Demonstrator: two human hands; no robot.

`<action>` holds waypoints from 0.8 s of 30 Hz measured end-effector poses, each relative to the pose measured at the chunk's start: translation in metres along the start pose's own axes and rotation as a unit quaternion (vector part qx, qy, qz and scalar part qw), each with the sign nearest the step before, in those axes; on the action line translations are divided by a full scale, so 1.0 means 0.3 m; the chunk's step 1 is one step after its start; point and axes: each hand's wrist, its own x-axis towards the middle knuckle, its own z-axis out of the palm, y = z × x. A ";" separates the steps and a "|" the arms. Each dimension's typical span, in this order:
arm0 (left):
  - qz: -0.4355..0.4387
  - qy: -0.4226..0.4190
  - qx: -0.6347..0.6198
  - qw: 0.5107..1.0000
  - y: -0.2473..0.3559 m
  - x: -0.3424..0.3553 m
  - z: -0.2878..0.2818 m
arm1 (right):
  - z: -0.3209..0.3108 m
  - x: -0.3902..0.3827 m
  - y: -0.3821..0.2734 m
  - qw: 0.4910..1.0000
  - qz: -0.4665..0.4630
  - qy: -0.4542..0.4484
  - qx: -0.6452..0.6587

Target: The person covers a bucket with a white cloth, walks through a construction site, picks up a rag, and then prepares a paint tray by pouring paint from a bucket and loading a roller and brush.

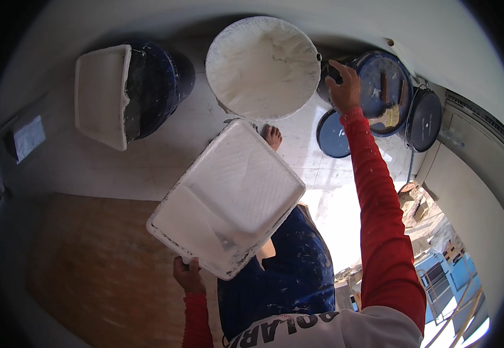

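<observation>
A white paint tray (234, 194), smeared with white paint and dark along its near edge, is held tilted above my legs. My left hand (189, 275) grips its near-left edge, thumb on the rim. My right arm stretches forward, and my right hand (346, 87) is beside the right rim of a large white bucket (263, 69), its fingers curled. Something dark shows between thumb and fingers; I cannot make out what it is. Whitish paint coats the inside of the bucket.
At the left, another white tray (102, 95) leans on a dark bucket (153, 90). A paint-marked blue drum (374, 75), a dark round lid (333, 134) and a dark bucket (425, 119) stand at the right. My bare foot (273, 138) is near the white bucket. A brown board (101, 261) lies lower left.
</observation>
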 end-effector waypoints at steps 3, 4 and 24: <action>-0.008 0.001 0.025 1.000 0.010 -0.004 -0.007 | 0.012 0.018 -0.019 1.000 0.005 -0.010 0.028; -0.005 0.001 0.026 1.000 0.017 -0.007 -0.002 | 0.018 0.023 -0.015 1.000 -0.001 -0.022 0.023; 0.001 0.008 0.031 0.999 0.045 -0.031 0.027 | -0.083 0.167 -0.017 0.914 -0.245 -0.125 -0.298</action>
